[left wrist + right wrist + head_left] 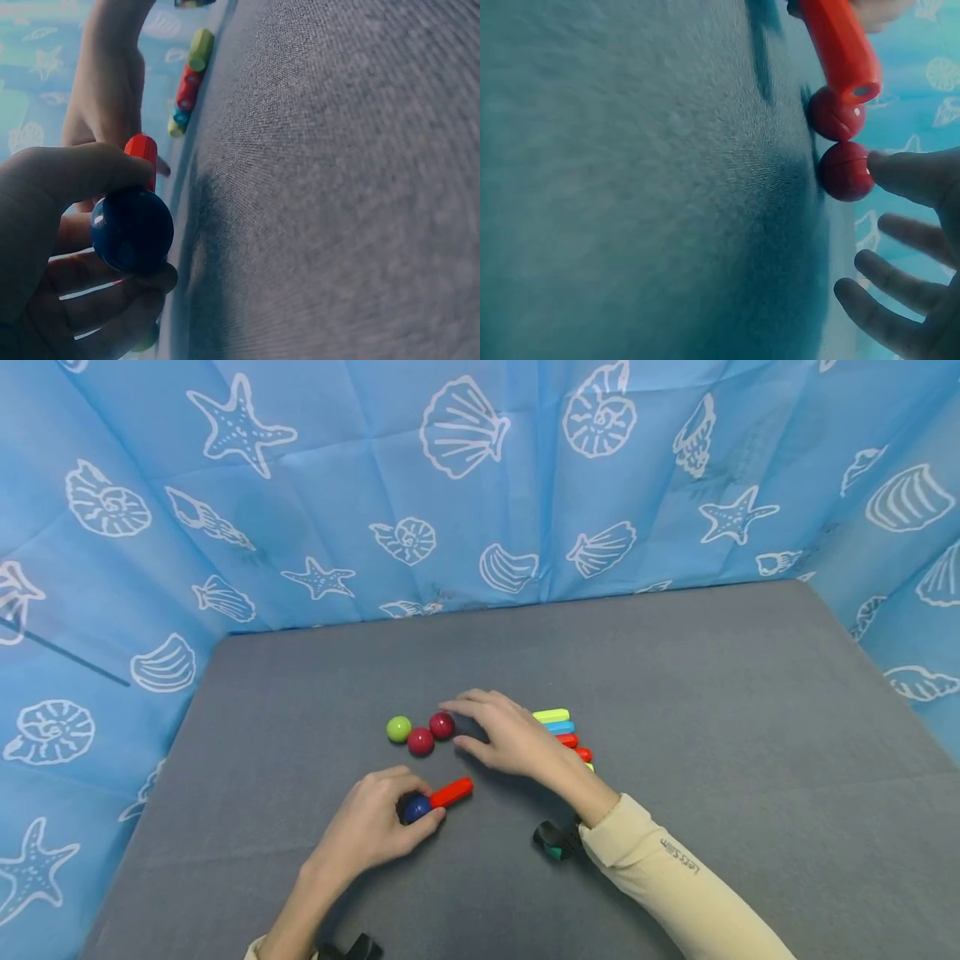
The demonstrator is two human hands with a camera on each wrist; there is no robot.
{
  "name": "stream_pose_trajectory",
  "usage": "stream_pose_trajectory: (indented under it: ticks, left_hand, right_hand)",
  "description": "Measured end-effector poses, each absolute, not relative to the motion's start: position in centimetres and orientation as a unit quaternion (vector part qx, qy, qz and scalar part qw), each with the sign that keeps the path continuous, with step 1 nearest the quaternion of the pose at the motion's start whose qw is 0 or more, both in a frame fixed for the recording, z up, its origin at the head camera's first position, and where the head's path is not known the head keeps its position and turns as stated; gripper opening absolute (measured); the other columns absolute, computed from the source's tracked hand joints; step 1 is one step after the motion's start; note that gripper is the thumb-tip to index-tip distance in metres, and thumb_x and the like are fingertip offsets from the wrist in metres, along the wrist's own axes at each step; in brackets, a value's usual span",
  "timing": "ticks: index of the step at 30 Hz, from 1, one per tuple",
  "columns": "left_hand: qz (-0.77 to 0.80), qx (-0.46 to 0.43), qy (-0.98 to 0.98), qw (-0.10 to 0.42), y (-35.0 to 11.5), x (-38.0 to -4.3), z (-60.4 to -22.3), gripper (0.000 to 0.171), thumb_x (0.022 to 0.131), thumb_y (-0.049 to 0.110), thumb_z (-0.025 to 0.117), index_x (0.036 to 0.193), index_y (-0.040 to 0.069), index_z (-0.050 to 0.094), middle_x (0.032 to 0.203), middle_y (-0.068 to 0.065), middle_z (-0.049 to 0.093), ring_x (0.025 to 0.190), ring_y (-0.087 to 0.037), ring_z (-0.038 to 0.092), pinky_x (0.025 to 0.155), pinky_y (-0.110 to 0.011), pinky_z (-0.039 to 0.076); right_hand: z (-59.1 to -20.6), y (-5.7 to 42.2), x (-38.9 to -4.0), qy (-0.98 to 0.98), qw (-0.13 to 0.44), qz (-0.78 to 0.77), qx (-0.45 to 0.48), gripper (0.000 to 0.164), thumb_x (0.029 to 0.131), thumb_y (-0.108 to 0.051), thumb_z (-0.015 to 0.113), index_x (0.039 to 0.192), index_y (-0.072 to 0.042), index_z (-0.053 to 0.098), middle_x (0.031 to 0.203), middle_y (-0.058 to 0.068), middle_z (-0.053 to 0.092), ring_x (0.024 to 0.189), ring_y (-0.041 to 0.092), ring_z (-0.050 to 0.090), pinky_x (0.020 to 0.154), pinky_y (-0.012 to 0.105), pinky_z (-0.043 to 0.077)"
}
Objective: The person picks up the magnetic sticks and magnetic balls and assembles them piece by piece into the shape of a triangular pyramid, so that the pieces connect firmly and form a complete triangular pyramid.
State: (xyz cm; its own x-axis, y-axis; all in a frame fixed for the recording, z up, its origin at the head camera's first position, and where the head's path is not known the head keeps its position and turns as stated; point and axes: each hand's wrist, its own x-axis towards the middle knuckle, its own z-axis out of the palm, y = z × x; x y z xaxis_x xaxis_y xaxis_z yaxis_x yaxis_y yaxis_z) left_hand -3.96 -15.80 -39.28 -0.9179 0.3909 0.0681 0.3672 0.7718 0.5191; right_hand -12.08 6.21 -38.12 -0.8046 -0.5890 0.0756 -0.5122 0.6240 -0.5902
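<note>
In the head view my left hand (378, 817) holds what looks like a small maraca, with a glossy blue ball (417, 810) joined to a red handle (452, 792). Thumb and fingers curl round the ball end, and the handle points away to the right. My right hand (504, 732) reaches over the cloth, its fingers spread beside a dark red ball (442, 725). Whether it touches that ball I cannot tell. A second red ball (421, 742) and a green ball (399, 729) lie just left of it. The right wrist view shows a hole in the handle's free end.
Partly behind my right hand and wrist lies a row of loose handles: yellow-green (551, 716), blue (560, 727) and red (583, 754) among them. A grey cloth (712, 718) covers the table. Blue curtains (525, 485) with shell prints hang behind it and at both sides.
</note>
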Motion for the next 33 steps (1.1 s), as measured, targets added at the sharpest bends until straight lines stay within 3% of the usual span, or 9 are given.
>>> stream_pose_trajectory:
  ticks: [4, 10, 21, 27, 33]
  left_hand:
    - [0.269, 0.206, 0.941, 0.022, -15.7, -4.1, -39.4, 0.016, 0.08, 0.026, 0.086, 0.089, 0.016, 0.077, 0.081, 0.008, 0.068, 0.067, 0.001, 0.052, 0.062, -0.016, 0.044]
    - [0.272, 0.212, 0.938, 0.018, -15.6, -4.1, -39.4, 0.016, 0.08, 0.025, 0.086, 0.089, 0.016, 0.076, 0.081, 0.008, 0.068, 0.068, 0.002, 0.053, 0.062, -0.016, 0.045]
    - [0.275, 0.211, 0.938, 0.024, -15.4, -4.1, -39.3, 0.016, 0.08, 0.024, 0.086, 0.089, 0.015, 0.076, 0.079, 0.008, 0.066, 0.065, 0.0, 0.051, 0.06, -0.016, 0.043]
    - [0.276, 0.207, 0.938, 0.031, -15.4, -4.1, -39.4, 0.016, 0.081, 0.024, 0.086, 0.089, 0.015, 0.076, 0.08, 0.008, 0.067, 0.066, 0.001, 0.051, 0.06, -0.016, 0.043]
    - [0.275, 0.206, 0.939, 0.031, -15.5, -4.1, -39.4, 0.016, 0.081, 0.025, 0.086, 0.09, 0.015, 0.076, 0.08, 0.007, 0.067, 0.065, 0.001, 0.05, 0.059, -0.016, 0.043]
  right_hand:
    - [-38.5, 5.6, -13.0, 0.896, 0.093, -0.302, -0.312, 0.051, 0.096, -0.021, 0.073, 0.145, -0.016, 0.058, 0.153, 0.007, 0.055, 0.139, 0.028, 0.053, 0.114, 0.05, 0.045]
    - [-38.5, 5.1, -13.4, 0.898, 0.12, -0.284, -0.314, 0.051, 0.095, -0.022, 0.074, 0.143, -0.017, 0.06, 0.152, 0.004, 0.056, 0.137, 0.027, 0.054, 0.112, 0.05, 0.047]
    - [-39.1, 4.8, -13.1, 0.911, 0.088, -0.278, -0.293, 0.043, 0.095, -0.024, 0.074, 0.137, -0.015, 0.065, 0.133, 0.005, 0.07, 0.122, 0.024, 0.063, 0.102, 0.046, 0.055]
    - [-39.1, 4.6, -12.9, 0.911, 0.082, -0.279, -0.293, 0.043, 0.096, -0.023, 0.073, 0.136, -0.011, 0.065, 0.131, 0.007, 0.07, 0.116, 0.023, 0.065, 0.099, 0.044, 0.056]
    - [-39.2, 4.8, -12.9, 0.911, 0.082, -0.277, -0.294, 0.043, 0.096, -0.023, 0.072, 0.136, -0.011, 0.065, 0.132, 0.009, 0.069, 0.12, 0.025, 0.064, 0.102, 0.044, 0.055]
